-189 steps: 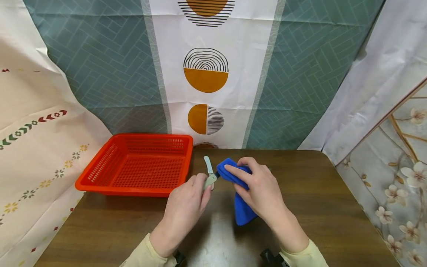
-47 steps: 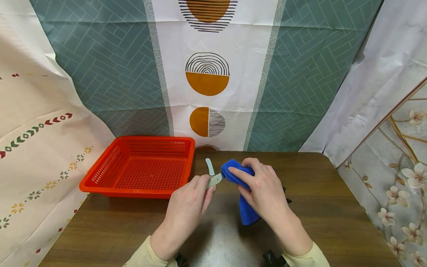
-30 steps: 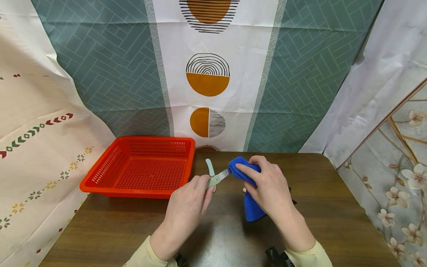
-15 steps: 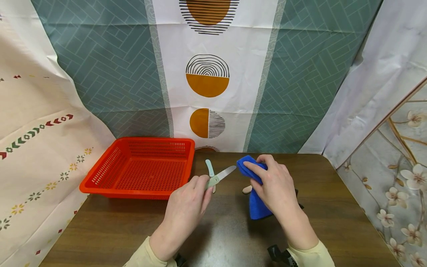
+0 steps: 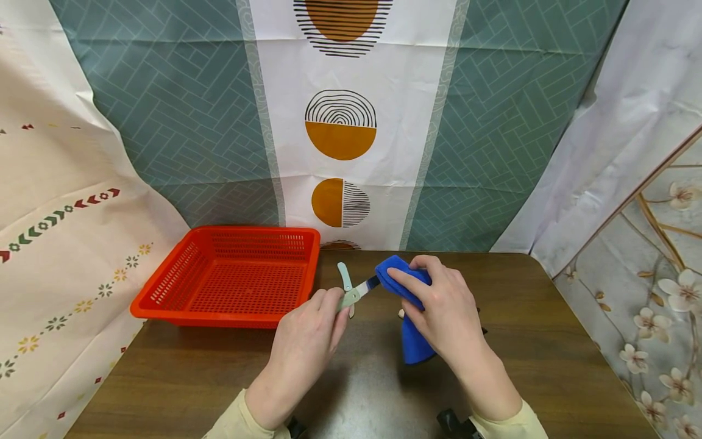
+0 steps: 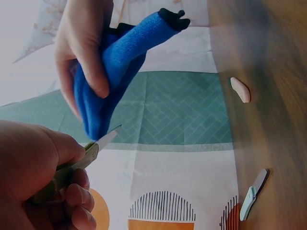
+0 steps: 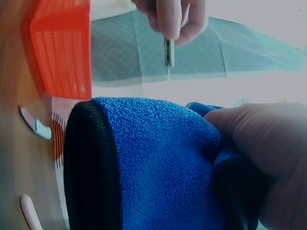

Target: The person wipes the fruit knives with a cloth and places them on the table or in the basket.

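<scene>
My left hand (image 5: 304, 341) grips the pale green handle of a folding knife (image 5: 349, 298), its blade out and pointing right. In my right hand (image 5: 446, 311) is a folded blue cloth (image 5: 415, 344) with dark edging, pinched between fingers and thumb. The cloth's edge sits right at the end of the blade, which shows a dark blue tint there in the head view. The left wrist view shows the blade tip beside the cloth's (image 6: 127, 52) lower fold. Behind the left hand, a second folding knife (image 5: 343, 274) with a light blue handle lies unfolded on the table.
A red plastic basket (image 5: 225, 317) stands at the back left of the brown wooden table (image 5: 526, 329). A small pale pink, rounded piece (image 6: 241, 90) lies on the table, mostly behind the cloth in the head view. Patterned fabric (image 5: 340, 73) hangs behind.
The cloth slid right along the blade and off its tip, baring the blade half a second ago. Now my right hand has brought it back left to the tip. The left hand stays nearly still.
</scene>
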`<act>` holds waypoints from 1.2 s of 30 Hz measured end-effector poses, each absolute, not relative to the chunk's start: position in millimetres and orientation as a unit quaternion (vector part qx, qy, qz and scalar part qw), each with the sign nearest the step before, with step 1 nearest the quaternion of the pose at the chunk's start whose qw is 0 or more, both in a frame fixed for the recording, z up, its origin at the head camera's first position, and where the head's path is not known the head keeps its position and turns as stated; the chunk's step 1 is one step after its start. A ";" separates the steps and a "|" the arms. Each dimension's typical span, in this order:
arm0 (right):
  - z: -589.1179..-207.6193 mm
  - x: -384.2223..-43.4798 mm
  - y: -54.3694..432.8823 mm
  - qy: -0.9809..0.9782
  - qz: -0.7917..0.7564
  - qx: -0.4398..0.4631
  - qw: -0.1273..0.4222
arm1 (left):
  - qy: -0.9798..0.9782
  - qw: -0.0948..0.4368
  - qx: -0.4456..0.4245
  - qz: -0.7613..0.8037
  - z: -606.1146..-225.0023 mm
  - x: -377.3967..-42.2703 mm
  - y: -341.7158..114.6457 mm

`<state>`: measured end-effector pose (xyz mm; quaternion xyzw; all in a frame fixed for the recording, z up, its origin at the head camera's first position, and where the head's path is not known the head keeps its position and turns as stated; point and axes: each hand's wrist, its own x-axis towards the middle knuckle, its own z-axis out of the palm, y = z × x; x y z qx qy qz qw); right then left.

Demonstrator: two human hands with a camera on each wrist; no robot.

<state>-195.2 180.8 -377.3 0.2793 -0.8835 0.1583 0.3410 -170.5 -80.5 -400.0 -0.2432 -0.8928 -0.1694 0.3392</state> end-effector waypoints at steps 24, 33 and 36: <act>-378.2 -185.4 158.4 -0.877 0.145 0.334 0.314 | -0.898 0.327 -0.242 -0.167 -399.8 -169.1 -79.7; -379.4 -189.9 162.9 -0.878 0.144 0.325 0.320 | -0.898 0.328 -0.243 -0.165 -399.1 -169.0 -79.4; -379.5 -192.1 165.5 -0.878 0.146 0.322 0.321 | -0.898 0.328 -0.244 -0.165 -398.9 -169.1 -79.4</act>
